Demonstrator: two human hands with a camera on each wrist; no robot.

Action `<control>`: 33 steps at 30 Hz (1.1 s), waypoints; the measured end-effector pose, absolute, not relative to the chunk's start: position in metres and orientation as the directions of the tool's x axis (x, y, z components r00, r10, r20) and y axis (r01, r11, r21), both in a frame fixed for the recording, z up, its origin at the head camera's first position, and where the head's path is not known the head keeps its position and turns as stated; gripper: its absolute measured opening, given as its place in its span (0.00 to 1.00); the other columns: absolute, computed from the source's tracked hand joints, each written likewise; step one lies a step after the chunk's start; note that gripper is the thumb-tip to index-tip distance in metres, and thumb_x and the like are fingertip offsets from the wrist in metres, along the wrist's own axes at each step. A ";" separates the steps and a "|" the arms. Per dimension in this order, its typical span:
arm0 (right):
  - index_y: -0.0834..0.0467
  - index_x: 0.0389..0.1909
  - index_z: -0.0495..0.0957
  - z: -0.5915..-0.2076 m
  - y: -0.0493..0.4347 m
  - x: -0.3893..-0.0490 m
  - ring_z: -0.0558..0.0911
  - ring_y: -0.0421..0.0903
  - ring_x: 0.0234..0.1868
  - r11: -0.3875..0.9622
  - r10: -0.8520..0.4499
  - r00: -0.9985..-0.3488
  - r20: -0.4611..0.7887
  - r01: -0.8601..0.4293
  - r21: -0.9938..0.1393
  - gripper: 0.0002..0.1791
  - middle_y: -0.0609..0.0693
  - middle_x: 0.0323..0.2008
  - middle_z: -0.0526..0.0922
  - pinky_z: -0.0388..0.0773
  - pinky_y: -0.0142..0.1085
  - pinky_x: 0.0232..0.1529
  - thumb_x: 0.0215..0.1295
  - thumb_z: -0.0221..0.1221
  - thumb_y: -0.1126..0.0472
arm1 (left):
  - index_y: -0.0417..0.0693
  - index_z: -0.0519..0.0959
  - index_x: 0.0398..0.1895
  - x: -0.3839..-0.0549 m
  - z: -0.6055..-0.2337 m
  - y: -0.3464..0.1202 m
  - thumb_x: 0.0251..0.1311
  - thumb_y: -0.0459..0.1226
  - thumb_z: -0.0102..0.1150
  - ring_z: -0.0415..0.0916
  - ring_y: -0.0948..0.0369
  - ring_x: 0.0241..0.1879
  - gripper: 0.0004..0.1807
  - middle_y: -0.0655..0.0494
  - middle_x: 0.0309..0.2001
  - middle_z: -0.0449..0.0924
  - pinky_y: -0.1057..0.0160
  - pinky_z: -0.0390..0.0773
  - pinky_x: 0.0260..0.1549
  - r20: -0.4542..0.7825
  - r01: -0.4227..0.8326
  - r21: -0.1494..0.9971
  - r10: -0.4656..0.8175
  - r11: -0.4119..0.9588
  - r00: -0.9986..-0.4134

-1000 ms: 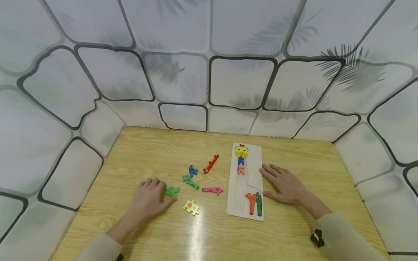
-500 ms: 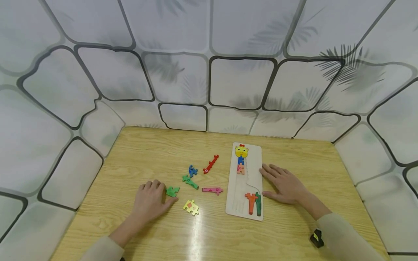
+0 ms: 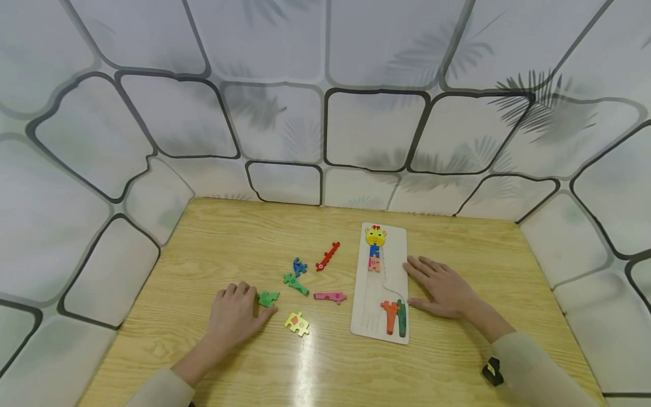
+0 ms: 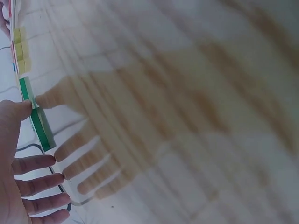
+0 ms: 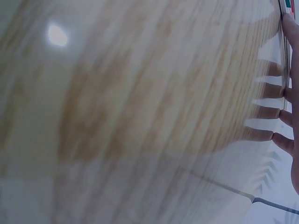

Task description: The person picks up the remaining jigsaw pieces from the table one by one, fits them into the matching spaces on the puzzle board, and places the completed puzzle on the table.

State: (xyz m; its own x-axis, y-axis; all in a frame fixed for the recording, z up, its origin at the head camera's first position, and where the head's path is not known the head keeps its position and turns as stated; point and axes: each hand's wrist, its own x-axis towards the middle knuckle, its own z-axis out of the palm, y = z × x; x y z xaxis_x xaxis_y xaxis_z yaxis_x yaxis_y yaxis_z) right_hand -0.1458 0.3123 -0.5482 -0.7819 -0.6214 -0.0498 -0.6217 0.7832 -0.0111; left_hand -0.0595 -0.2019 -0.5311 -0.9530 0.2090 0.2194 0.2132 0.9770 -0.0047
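Observation:
In the head view my left hand (image 3: pixel 234 314) rests on the table with a light-green puzzle piece (image 3: pixel 268 299) between thumb and index finger. The left wrist view shows the fingers spread, fingertips on the table, and the thumb right at the green piece (image 4: pixel 41 126). My right hand (image 3: pixel 441 287) lies spread along the right edge of a pale puzzle board (image 3: pixel 391 282), thumb and fingertips at that edge. Set in the board are a yellow giraffe head (image 3: pixel 375 236), a blue piece (image 3: pixel 374 250), a pink-orange piece (image 3: pixel 374 264), an orange leg (image 3: pixel 390 316) and a dark-green leg (image 3: pixel 402 318).
Loose between left hand and board lie a yellow piece (image 3: pixel 297 324), a green leg piece (image 3: pixel 296 284), a blue piece (image 3: pixel 300 267), a red strip (image 3: pixel 328 256) and a pink leg piece (image 3: pixel 330 297). A patterned wall (image 3: pixel 285 183) borders the wooden table (image 3: pixel 244 226).
My left hand has shifted very slightly right and toward me. The board's near end has moved slightly left. My right hand stays at its edge, and the loose pieces lie as before.

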 end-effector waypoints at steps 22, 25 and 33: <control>0.53 0.82 0.61 -0.548 0.312 -0.145 0.68 0.63 0.79 0.775 -0.632 -0.775 -0.019 -0.632 0.009 0.49 0.57 0.82 0.64 0.73 0.61 0.71 0.71 0.56 0.28 | 0.41 0.83 0.40 -0.058 -0.534 -0.206 0.57 0.63 0.71 0.84 0.44 0.42 0.32 0.42 0.43 0.86 0.46 0.86 0.40 0.213 0.216 0.033 0.204 0.976 -0.956; 0.53 0.82 0.60 -0.548 0.311 -0.145 0.67 0.63 0.79 0.779 -0.627 -0.779 -0.026 -0.627 0.002 0.48 0.57 0.82 0.63 0.73 0.62 0.71 0.71 0.55 0.28 | 0.41 0.83 0.42 -0.058 -0.532 -0.206 0.58 0.63 0.70 0.84 0.44 0.43 0.32 0.41 0.44 0.86 0.45 0.86 0.41 0.195 0.211 0.036 0.200 0.977 -0.960; 0.53 0.83 0.59 -0.547 0.310 -0.145 0.65 0.63 0.81 0.785 -0.620 -0.783 -0.049 -0.619 -0.022 0.48 0.56 0.83 0.61 0.71 0.62 0.73 0.72 0.55 0.29 | 0.41 0.84 0.43 -0.060 -0.533 -0.206 0.58 0.61 0.70 0.83 0.45 0.41 0.31 0.42 0.42 0.85 0.47 0.86 0.39 0.216 0.231 0.029 0.219 0.973 -0.952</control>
State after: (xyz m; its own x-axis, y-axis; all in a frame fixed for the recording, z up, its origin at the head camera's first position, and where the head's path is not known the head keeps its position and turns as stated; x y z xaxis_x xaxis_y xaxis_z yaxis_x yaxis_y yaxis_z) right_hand -0.1451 0.3104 -0.5468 -0.7834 -0.6196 -0.0490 -0.6193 0.7848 -0.0225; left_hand -0.0602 -0.2056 -0.5333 -0.9516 0.2191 0.2157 0.2307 0.9726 0.0294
